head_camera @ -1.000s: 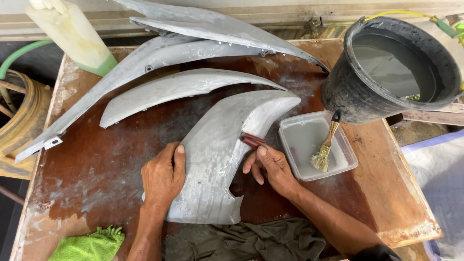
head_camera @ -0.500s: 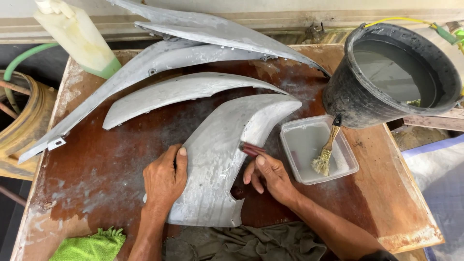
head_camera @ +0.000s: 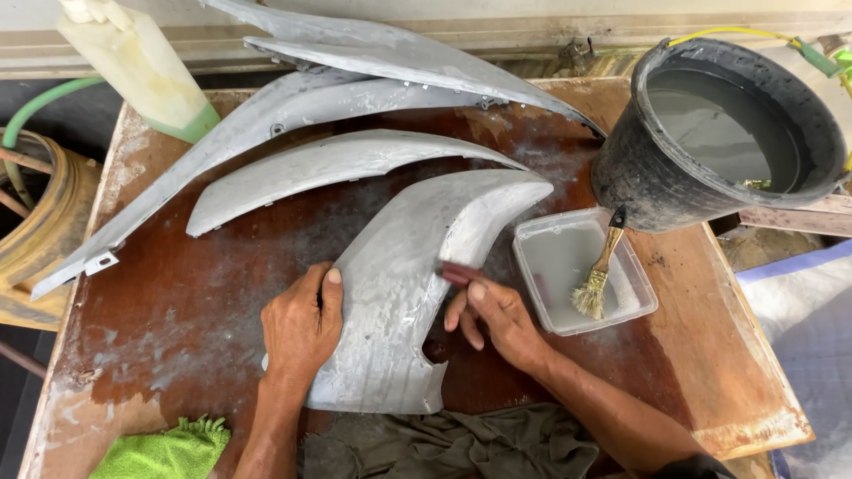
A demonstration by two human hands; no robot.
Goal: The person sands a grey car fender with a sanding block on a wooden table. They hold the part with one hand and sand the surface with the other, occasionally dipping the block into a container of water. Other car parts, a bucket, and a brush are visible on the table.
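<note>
At centre frame the curved grey primer-coated plastic body panel lies on the wet reddish-brown wooden table; the left hand presses flat on the panel's left edge, fingers spread and gripping nothing; the right hand pinches a small dark-red sanding pad against the panel's right edge. The sanding probably goes best with short, even strokes along the curve, the surface kept wet and the left palm holding the panel steady. Just right sits a clear plastic tub with a wooden-handled brush; a black bucket of water at upper right crowds the stroke; more grey panels lie above; an olive cloth and a green cloth lie along the bottom edge.
</note>
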